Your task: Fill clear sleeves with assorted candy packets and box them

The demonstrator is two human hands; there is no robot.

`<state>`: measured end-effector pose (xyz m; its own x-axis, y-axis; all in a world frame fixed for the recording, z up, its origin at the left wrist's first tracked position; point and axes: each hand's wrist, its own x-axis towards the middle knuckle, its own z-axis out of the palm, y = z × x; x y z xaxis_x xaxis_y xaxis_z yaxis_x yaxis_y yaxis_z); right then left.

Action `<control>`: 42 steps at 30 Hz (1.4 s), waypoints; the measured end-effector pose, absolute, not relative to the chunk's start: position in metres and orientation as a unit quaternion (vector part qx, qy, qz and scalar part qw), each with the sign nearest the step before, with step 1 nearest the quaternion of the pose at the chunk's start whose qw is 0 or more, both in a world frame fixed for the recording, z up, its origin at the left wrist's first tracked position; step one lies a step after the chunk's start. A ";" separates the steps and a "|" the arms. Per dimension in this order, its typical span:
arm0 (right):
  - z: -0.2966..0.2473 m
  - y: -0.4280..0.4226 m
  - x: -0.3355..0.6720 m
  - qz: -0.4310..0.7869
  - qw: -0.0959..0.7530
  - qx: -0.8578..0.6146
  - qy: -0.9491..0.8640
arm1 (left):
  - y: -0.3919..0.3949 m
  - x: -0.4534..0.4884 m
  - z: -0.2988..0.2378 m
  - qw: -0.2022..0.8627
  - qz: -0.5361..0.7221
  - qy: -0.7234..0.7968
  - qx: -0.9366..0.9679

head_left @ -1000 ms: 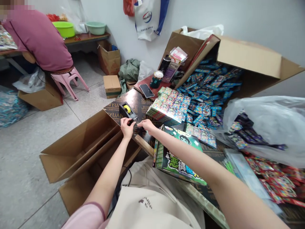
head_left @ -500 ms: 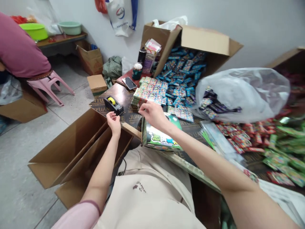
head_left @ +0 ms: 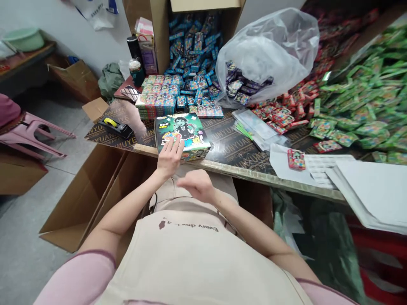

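A green and black printed carton [head_left: 182, 123] sits at the table's near edge with its printed lid facing up. My left hand [head_left: 171, 156] lies on the lid's front part, fingers stretched out flat. In front of the carton, close to my apron, my right hand [head_left: 197, 185] is closed with the fingers curled. Whether anything small is pinched in it is hidden. A black tape dispenser [head_left: 117, 128] with a yellow core stands left of the carton. Behind the carton are stacked small colourful packs [head_left: 156, 101].
Blue packets [head_left: 193, 55] spill from a carton at the back. A clear bag [head_left: 267, 55] holds purple packets. Red packets [head_left: 288, 112] and green packets [head_left: 365, 101] heap to the right. White sheets [head_left: 375, 190] lie at the right edge. Open cardboard boxes [head_left: 82, 195] stand below left.
My left hand has gone from beside the tape dispenser onto the carton's lid. My right hand has moved from above the carton to in front of it. The view has turned right.
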<state>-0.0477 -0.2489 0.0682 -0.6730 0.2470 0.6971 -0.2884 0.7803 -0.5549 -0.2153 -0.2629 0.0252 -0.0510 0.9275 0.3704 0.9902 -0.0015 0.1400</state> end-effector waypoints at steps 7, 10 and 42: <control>-0.012 -0.226 -0.078 0.576 0.367 -0.339 -0.647 | -0.258 -0.216 0.023 0.106 -0.221 -0.701 -0.669; -0.020 -0.225 -0.082 0.582 0.369 -0.375 -0.620 | -0.259 -0.217 0.025 0.094 -0.217 -0.702 -0.672; -0.014 -0.204 -0.012 0.333 0.388 -0.489 -0.707 | -0.255 -0.193 0.021 0.065 -0.160 -0.754 -0.634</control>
<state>-0.0120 -0.2042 -0.0137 -0.2201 0.9497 0.2229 0.4337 0.3000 -0.8497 -0.1933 -0.2552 0.0208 -0.1888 0.9346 0.3014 0.9764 0.1459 0.1590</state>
